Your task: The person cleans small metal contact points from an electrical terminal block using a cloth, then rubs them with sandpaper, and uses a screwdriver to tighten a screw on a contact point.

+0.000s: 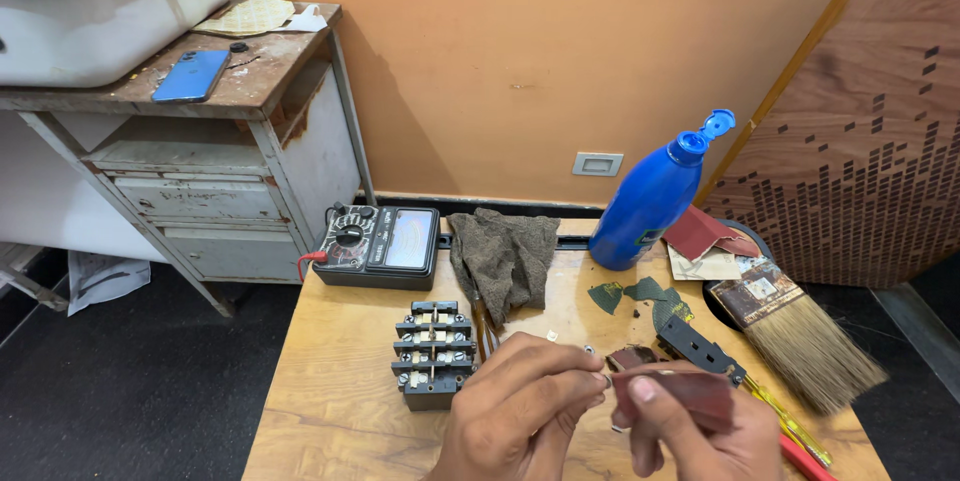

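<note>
Pinching a scrap of reddish-brown sandpaper between thumb and fingers, my right hand sits low over the near edge of the wooden table. I see my left hand pressed against it, fingertips closed on a tiny metal part that touches the sandpaper's left edge; the part is too small to identify. Both hands meet at that spot. Just left of the left hand stands a black terminal block. Beyond the hands: crumpled grey cloth, analog multimeter, blue squeeze bottle, its cap flipped open. To the right, a paintbrush and a small black component.
</note>
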